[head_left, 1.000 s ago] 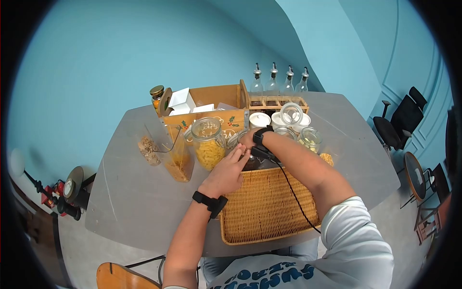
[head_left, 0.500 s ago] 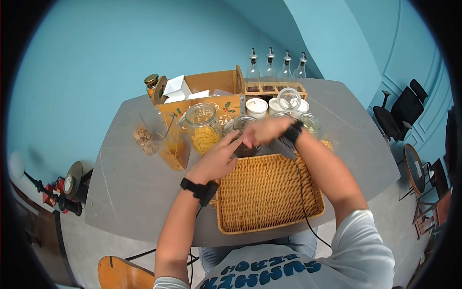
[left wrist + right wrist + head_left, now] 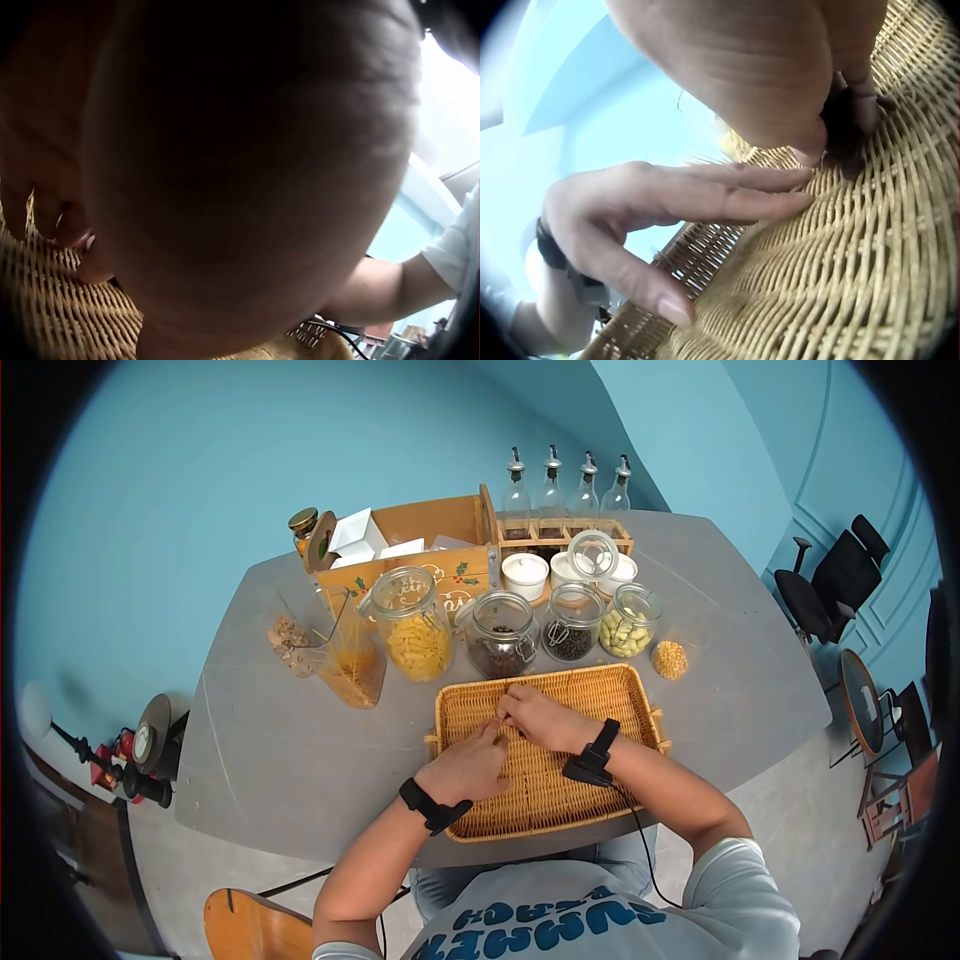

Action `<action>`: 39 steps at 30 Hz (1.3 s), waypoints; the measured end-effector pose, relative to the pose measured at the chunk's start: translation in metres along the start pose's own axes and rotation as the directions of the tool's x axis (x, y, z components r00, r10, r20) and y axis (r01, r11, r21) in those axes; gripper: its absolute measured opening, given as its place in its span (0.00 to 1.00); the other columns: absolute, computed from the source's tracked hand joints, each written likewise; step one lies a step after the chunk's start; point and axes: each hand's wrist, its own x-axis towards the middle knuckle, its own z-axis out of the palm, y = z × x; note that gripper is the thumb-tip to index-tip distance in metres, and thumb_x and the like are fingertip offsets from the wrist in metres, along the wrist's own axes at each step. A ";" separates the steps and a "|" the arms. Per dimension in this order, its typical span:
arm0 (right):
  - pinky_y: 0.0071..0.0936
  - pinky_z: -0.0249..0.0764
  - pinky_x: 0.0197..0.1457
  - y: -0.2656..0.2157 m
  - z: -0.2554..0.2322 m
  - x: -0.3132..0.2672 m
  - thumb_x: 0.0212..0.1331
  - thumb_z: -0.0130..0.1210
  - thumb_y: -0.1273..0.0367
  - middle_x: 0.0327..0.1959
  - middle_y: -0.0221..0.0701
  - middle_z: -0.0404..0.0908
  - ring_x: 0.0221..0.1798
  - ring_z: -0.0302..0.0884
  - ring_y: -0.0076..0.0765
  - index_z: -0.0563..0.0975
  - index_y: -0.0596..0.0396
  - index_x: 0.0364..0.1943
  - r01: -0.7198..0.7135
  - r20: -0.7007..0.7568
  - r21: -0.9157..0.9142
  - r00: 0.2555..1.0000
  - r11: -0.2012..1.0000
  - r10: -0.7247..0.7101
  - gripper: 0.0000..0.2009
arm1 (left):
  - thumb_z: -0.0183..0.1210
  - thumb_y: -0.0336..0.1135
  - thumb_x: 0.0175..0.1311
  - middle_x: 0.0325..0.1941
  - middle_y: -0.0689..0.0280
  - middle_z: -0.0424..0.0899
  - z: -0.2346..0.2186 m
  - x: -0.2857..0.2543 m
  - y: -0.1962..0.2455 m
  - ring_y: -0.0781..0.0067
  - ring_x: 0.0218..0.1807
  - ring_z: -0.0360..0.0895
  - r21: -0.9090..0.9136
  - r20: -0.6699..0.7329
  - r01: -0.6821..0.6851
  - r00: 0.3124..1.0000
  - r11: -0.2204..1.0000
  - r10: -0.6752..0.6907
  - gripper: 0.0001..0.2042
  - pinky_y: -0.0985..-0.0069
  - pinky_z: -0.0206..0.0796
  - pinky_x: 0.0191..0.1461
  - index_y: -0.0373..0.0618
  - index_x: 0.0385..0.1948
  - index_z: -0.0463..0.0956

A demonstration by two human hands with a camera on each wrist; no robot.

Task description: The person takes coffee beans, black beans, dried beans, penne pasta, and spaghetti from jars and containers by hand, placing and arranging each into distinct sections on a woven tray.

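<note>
A shallow wicker basket [image 3: 570, 795] lies at the table's near edge, both hands over it. In the right wrist view, the fingers of my right hand [image 3: 742, 67] curl around small dark pieces [image 3: 843, 129] low against the woven bottom [image 3: 900, 247]. My left hand [image 3: 641, 199] is beside it, fingers extended, tips close to the right hand, holding nothing. From the head, the left hand [image 3: 470, 763] is left of the right hand [image 3: 545, 720]. A jar of dark pieces [image 3: 500, 650] stands behind the basket. The left wrist view is mostly filled by the left hand [image 3: 247, 172].
Behind the basket are a pasta jar [image 3: 418, 645], a jar of black grains [image 3: 570, 640] and a jar of green pieces [image 3: 627, 632]. Clear containers [image 3: 352, 678] stand left, yellow grains [image 3: 670, 659] right. Farther back are a wooden crate [image 3: 465, 575], white pots [image 3: 525, 578] and bottles [image 3: 550, 500].
My right hand has come from the dark-filled jar down toward me into the basket. The left hand has also moved from beside the jar to over the basket, uncovering the jars.
</note>
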 end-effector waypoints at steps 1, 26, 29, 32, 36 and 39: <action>0.44 0.74 0.58 0.000 -0.003 -0.002 0.60 0.59 0.77 0.47 0.46 0.76 0.56 0.75 0.56 0.75 0.62 0.44 0.049 -0.013 -0.003 0.999 0.999 -0.049 0.09 | 0.66 0.45 0.61 0.73 0.30 0.60 0.003 0.000 0.000 0.39 0.76 0.61 0.000 -0.001 0.002 1.000 1.000 -0.002 0.34 0.61 0.61 0.75 0.24 0.60 0.70; 0.39 0.75 0.63 -0.001 -0.008 -0.031 0.50 0.67 0.80 0.54 0.48 0.76 0.58 0.76 0.55 0.77 0.68 0.57 -0.096 -0.083 0.039 0.992 0.995 0.099 0.26 | 0.64 0.49 0.65 0.77 0.30 0.52 0.008 0.001 -0.006 0.42 0.79 0.55 -0.039 -0.022 -0.063 0.998 0.997 0.063 0.43 0.66 0.52 0.80 0.17 0.68 0.57; 0.38 0.76 0.60 -0.003 -0.023 -0.033 0.50 0.67 0.81 0.52 0.46 0.78 0.55 0.78 0.53 0.78 0.66 0.56 -0.026 -0.136 0.073 0.990 0.997 0.036 0.25 | 0.64 0.47 0.65 0.76 0.32 0.56 0.002 0.000 -0.003 0.42 0.76 0.61 -0.042 -0.028 -0.051 0.998 0.998 0.050 0.40 0.65 0.57 0.78 0.20 0.67 0.60; 0.37 0.79 0.54 -0.002 -0.067 -0.033 0.53 0.65 0.80 0.46 0.43 0.81 0.49 0.81 0.52 0.80 0.63 0.53 0.030 -0.285 0.085 0.959 0.996 -0.004 0.20 | 0.63 0.44 0.66 0.73 0.38 0.64 -0.015 0.003 0.001 0.44 0.71 0.69 -0.033 -0.013 -0.025 1.000 0.999 0.024 0.33 0.63 0.64 0.73 0.25 0.65 0.66; 0.35 0.81 0.47 0.027 -0.136 -0.006 0.57 0.61 0.80 0.38 0.43 0.86 0.42 0.85 0.52 0.84 0.61 0.44 -0.037 -0.512 -0.052 0.859 0.998 0.005 0.11 | 0.61 0.38 0.66 0.66 0.45 0.74 -0.080 0.028 0.035 0.46 0.64 0.76 -0.014 0.084 0.062 0.995 0.998 -0.061 0.23 0.61 0.70 0.66 0.32 0.59 0.73; 0.38 0.80 0.48 0.060 -0.164 0.024 0.55 0.61 0.78 0.40 0.47 0.87 0.45 0.85 0.55 0.84 0.62 0.42 -0.237 -0.421 -0.172 0.895 0.956 0.146 0.10 | 0.60 0.35 0.65 0.70 0.44 0.71 -0.082 0.067 0.042 0.47 0.70 0.71 -0.021 -0.326 -0.132 0.938 0.991 0.118 0.25 0.58 0.66 0.70 0.31 0.62 0.71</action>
